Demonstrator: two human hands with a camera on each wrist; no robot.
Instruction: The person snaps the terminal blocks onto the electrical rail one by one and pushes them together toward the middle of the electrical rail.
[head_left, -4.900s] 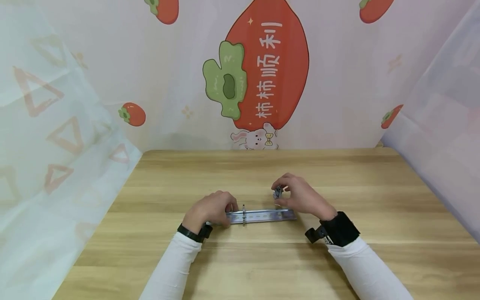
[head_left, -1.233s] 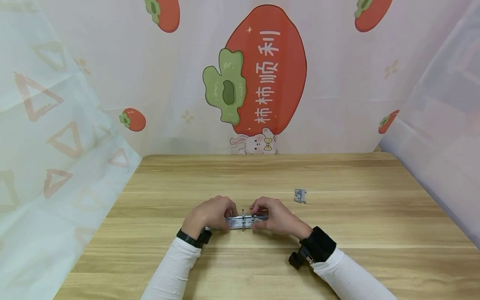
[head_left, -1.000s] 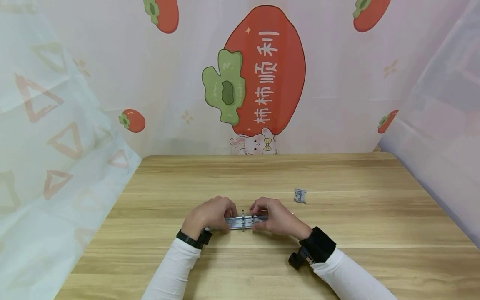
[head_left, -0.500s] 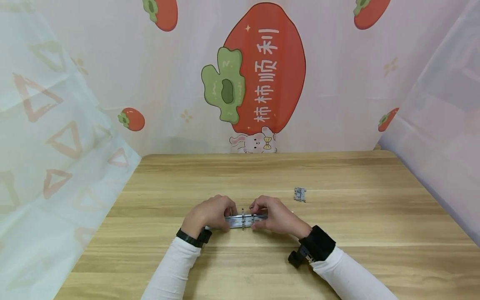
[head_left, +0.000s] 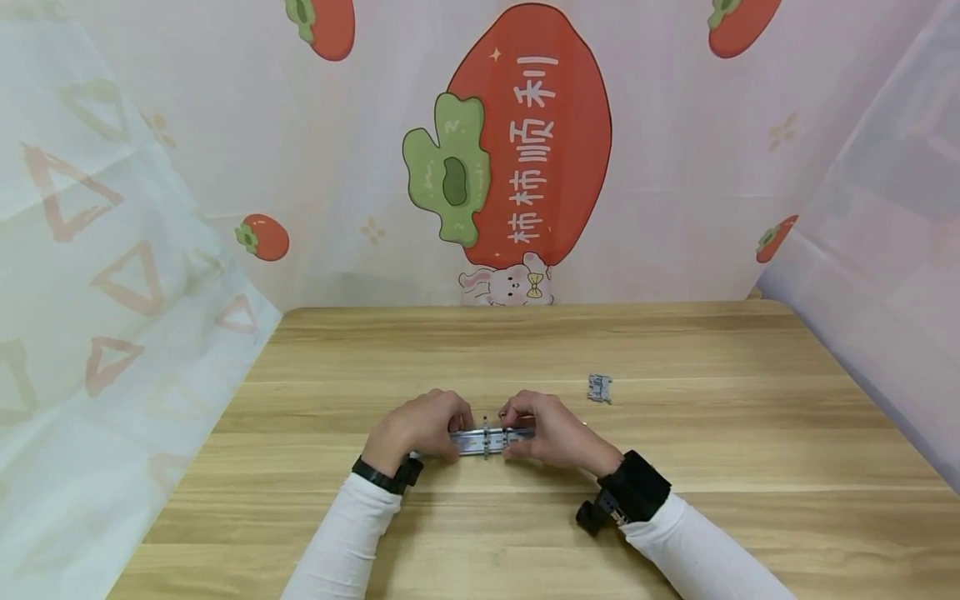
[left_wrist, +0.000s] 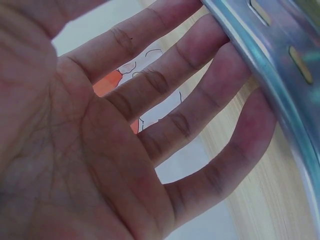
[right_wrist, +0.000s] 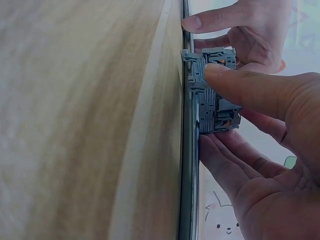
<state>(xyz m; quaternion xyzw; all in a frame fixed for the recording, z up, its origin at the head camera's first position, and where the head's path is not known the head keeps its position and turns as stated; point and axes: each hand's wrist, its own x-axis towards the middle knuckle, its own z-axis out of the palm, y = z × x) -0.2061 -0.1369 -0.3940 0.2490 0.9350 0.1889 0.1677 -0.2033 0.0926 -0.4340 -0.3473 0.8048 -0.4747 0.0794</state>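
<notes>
My left hand grips the slotted DIN rail in front of me; my right hand pinches a grey terminal block against it, near a second block. I'm apparently seating this one; next calls for firm, square pressure.

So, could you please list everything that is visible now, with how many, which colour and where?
Table: 1, light wood, under the work
Rail: 1, silver, table's middle
Blocks: 2, grey, at the rail
Loose block: 1, grey, farther back, right
Backdrop: 1, white, behind the table
Side sheets: 2, pale, left and right
Triangle drawings: several, pinkish-orange, left sheet
Fruit drawings: 5, red with green leaves, backdrop
Rabbit drawing: 1, white and pink, below largest fruit
Sleeves: 2, white, both arms
Wrist straps: 2, black, both wrists
Left hand: 1, bare, gripping the rail
Right hand: 1, bare, pinching one block
</notes>
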